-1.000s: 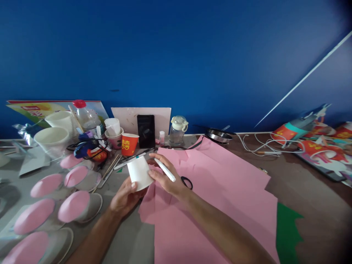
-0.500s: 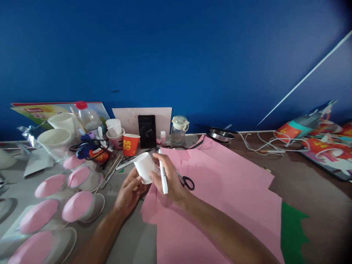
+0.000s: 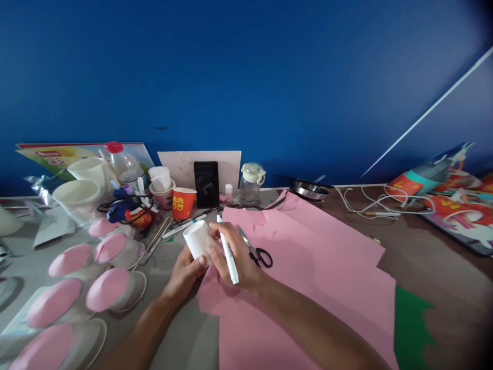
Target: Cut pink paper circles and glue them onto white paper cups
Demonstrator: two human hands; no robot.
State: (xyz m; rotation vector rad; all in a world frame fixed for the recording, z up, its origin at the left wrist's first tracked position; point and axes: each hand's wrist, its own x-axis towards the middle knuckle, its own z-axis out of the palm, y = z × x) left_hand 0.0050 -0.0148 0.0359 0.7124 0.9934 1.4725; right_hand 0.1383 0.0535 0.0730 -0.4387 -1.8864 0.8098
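Note:
A plain white paper cup [image 3: 197, 239] is tilted in my left hand [image 3: 184, 272], whose thumb presses on its lower side. Close against the cup's right side, my right hand [image 3: 236, 257] has a white marker pen [image 3: 228, 252] tucked between its fingers, the pen slanting down toward me. Its fingertips are blurred and close to the cup; I cannot tell if they touch it. Under my right hand lie large pink paper sheets [image 3: 308, 288]. Scissors [image 3: 256, 252] with black handles rest on the paper just beyond that hand.
Several white cups with pink-covered bottoms [image 3: 110, 290] lie at the left. Behind stand a red cup [image 3: 184, 203], a black phone [image 3: 206, 184], a glass jar [image 3: 251, 185] and stacked tubs [image 3: 77, 198]. White cables [image 3: 365, 205] and green paper [image 3: 412, 318] are at right.
The cup has shifted slightly left and down, and my left thumb now lies across its lower side. My right hand has drawn its fingers back, the pen turning a little with it.

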